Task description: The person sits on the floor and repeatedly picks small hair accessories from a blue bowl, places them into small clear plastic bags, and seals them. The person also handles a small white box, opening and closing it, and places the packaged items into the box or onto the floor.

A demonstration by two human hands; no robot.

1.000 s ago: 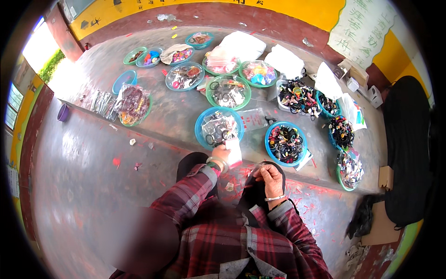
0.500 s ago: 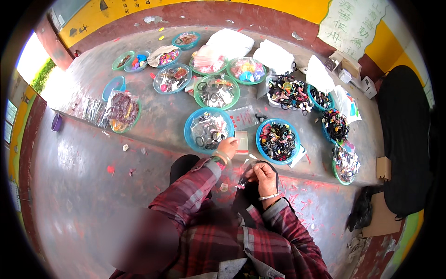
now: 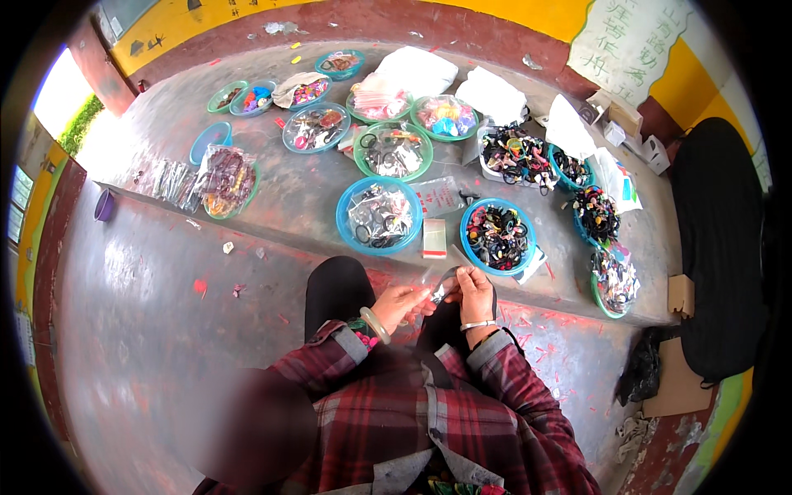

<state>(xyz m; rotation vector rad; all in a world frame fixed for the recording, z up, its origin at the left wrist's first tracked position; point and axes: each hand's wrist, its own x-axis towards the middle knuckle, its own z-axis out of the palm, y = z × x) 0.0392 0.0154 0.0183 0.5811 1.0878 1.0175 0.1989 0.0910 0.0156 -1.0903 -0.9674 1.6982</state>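
Both hands meet over my lap, just short of the raised ledge. My right hand (image 3: 476, 297) is closed, pinching a black hair tie (image 3: 446, 280) that loops toward the left. A small whitish piece sits on the hair tie between the two hands; its exact shape is too small to tell. My left hand (image 3: 399, 306) is closed against the hair tie's near end, with a thin pale strip (image 3: 426, 275) sticking up from its fingers. Beyond them stand a blue basket of bagged hair ties (image 3: 379, 216) and a blue basket of loose dark hair ties (image 3: 497, 237).
Between those baskets lies a small pale card box (image 3: 434, 239), with a clear plastic bag (image 3: 437, 196) behind it. More baskets of small accessories, like the green basket (image 3: 393, 152), spread across the ledge (image 3: 289, 219). White sacks (image 3: 418, 69) lie farther back. Red scraps litter the floor.
My left hand has drawn back from the small card box to meet my right hand at the hair tie, bringing a thin pale strip. My right hand has risen slightly.
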